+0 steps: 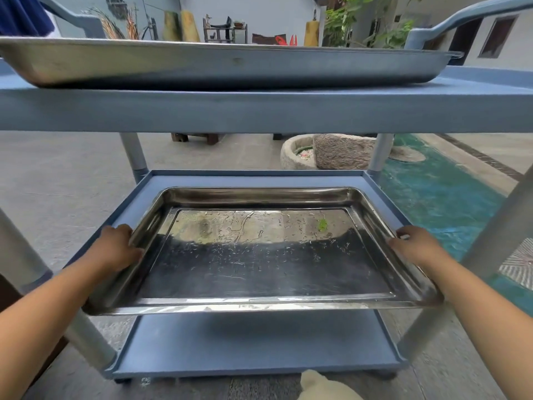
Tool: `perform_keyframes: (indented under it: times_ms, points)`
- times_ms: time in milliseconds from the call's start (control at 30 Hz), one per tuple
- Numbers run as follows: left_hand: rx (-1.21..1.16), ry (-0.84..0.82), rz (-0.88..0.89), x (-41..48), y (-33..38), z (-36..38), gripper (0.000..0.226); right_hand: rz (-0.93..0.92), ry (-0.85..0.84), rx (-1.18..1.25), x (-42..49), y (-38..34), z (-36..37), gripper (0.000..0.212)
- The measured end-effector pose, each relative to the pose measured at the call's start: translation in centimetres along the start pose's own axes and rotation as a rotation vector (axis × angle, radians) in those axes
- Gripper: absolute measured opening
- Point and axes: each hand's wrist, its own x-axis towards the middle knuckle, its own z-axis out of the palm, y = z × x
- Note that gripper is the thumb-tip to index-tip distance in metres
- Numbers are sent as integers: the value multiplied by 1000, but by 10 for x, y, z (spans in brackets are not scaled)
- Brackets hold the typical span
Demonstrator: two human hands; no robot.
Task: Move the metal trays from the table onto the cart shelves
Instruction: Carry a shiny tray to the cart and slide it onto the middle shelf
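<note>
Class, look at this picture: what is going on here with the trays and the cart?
A person holds a wet metal tray by its two short sides, left hand and right hand, just above the cart's lower shelf. Its near edge is still off the shelf. Another tray already sits on the top shelf.

Soft, even daylight, bright overall, mirror glare and dark reflection across the wet tray, faint shadow under it on the lower shelf, strong wide-angle bending at the edges, slight blur on forearms and frame corners, background mildly soft
</note>
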Motion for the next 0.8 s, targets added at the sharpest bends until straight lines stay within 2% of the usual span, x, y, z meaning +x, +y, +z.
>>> perform_keyframes:
  times_ms: [67,167,267,333,433,500,633,800]
  points:
    - [76,68,39,-9,7,1,60,-98,73,-123,-12,-7,-1,53]
    - [55,142,236,-29,27,1,64,-288,85,-207,-39,-30,-2,57]
    - [-60,33,417,-60,55,0,85,-470,-78,-240,-79,-51,4,62]
    - [-50,-41,533,-78,65,2,95,-547,-216,-321,-104,-59,9,73]
    - [81,-227,622,-96,66,9,88,-560,-357,-399,-129,-60,18,94]
    - [186,-276,674,-103,66,16,80,-579,-382,-448,-138,-58,26,100]
    - [266,-229,742,-108,65,26,84,-662,-320,-566,-144,-55,38,101]
    - [341,-121,753,-113,62,42,98,-660,-292,-594,-140,-50,43,103]
